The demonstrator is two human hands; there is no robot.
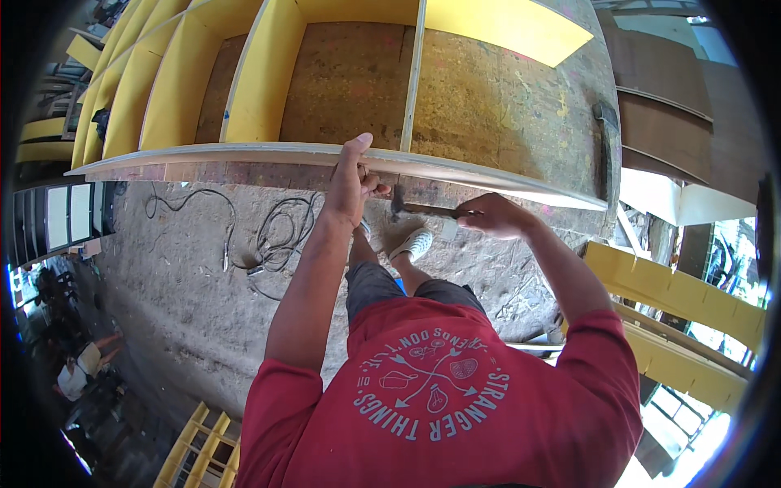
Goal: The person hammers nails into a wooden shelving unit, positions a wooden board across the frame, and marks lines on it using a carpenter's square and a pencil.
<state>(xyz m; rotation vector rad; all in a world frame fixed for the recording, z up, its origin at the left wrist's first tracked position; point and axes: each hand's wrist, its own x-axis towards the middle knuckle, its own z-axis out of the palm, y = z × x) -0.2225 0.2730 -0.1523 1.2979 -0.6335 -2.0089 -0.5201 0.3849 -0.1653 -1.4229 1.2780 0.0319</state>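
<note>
A large yellow-lined wooden cabinet frame (268, 81) lies on a brown workbench in front of me. Its near side panel (244, 153) runs across the view as a pale edge. My left hand (351, 175) rests over that edge, thumb on top and fingers pinched against the panel's outer face, perhaps on a small nail that I cannot make out. My right hand (495, 216) grips the handle of a hammer (411, 207). The hammer's dark head sits close to the panel face, just right of my left fingers.
A second hammer (606, 146) lies on the bench at the right. Black cables (272, 236) trail over the dusty floor below. Yellow frames (683, 301) stand at right, a yellow ladder-like piece (199, 447) at lower left. My white shoe (413, 242) shows below the panel.
</note>
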